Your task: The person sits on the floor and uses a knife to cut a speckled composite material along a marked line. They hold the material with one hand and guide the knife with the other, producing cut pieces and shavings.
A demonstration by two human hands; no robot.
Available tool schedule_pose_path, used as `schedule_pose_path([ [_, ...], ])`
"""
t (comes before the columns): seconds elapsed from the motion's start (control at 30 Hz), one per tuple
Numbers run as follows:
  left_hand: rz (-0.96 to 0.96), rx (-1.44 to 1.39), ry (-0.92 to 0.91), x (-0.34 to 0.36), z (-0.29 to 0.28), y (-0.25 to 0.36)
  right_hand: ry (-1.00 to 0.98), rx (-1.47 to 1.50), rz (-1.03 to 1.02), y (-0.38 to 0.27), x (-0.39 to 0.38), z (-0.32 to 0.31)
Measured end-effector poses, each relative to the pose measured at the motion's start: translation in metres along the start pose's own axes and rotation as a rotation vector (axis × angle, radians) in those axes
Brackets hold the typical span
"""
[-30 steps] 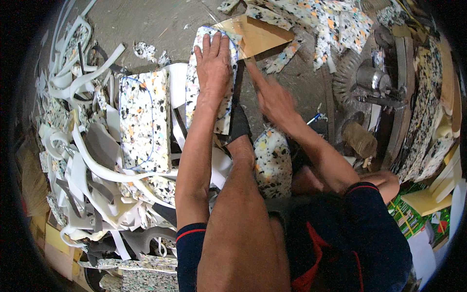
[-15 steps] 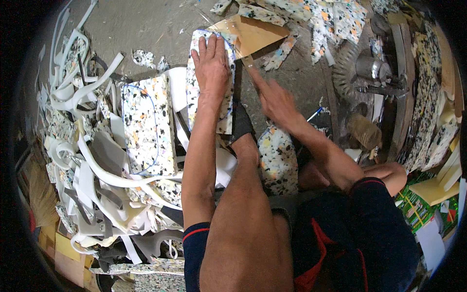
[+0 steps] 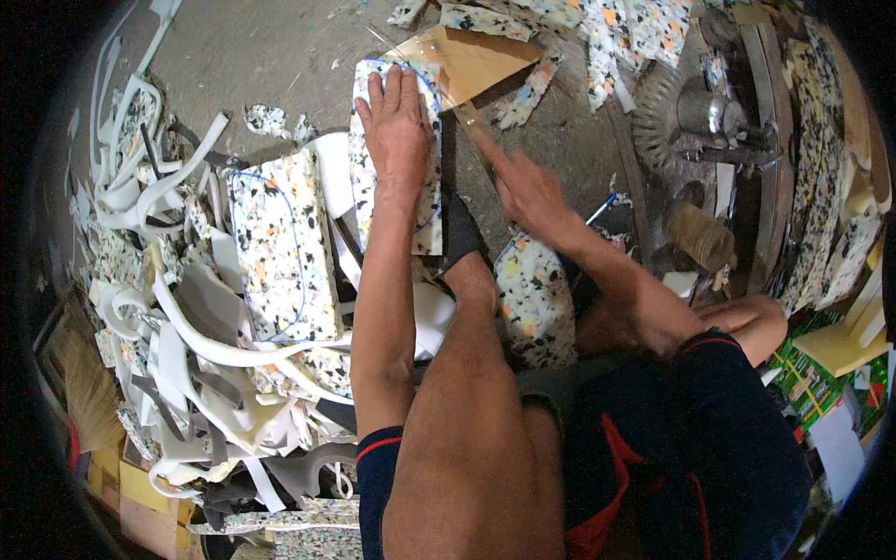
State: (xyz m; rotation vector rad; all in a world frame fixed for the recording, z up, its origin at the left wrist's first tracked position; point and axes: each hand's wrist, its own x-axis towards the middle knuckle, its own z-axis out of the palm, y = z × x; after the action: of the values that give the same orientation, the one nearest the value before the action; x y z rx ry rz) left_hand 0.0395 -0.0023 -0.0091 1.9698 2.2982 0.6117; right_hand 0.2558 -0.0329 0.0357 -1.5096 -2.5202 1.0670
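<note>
My left hand [image 3: 399, 126] lies flat with fingers outstretched on a speckled foam block [image 3: 428, 207], which has a curved blue outline drawn on its top. In my right hand [image 3: 532, 193] is a knife [image 3: 469, 121], gripped by its wooden handle with the index finger stretched along it. Its long thin blade points to the upper left and crosses the block's far right corner, over a tan sheet [image 3: 495, 63]. My dark-shod foot [image 3: 462, 231] is beside the block's near right edge. A rounded speckled foam piece [image 3: 534, 299] rests between my legs.
Another blue-outlined foam block [image 3: 280, 247] lies on the left, among heaped white foam offcuts [image 3: 191, 345]. A blue-and-white pen [image 3: 602, 208] is right of my right hand. Further right are a metal machine part [image 3: 705, 117] and a brown roll [image 3: 700, 238]. Foam scraps [image 3: 611, 42] lie at the far side.
The whole view has shifted slightly. My left hand still presses on the foam block and my right hand still grips the knife, with little visible movement.
</note>
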Motion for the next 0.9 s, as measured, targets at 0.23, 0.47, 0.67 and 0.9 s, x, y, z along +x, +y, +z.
schedule_pose_path([
  [0.23,0.001,-0.007,-0.039,0.003,-0.003,0.000,-0.047,0.000,0.039,0.002,0.009,0.005],
  [0.47,-0.014,-0.026,-0.019,-0.002,0.001,-0.002,-0.153,-0.015,0.123,0.021,-0.050,0.009],
  [0.67,-0.134,0.070,-0.021,0.001,-0.011,0.002,-0.010,-0.008,0.038,0.019,0.002,0.006],
  [0.9,-0.548,-0.060,-0.013,-0.017,-0.043,0.001,0.001,0.107,0.100,0.053,-0.061,0.008],
])
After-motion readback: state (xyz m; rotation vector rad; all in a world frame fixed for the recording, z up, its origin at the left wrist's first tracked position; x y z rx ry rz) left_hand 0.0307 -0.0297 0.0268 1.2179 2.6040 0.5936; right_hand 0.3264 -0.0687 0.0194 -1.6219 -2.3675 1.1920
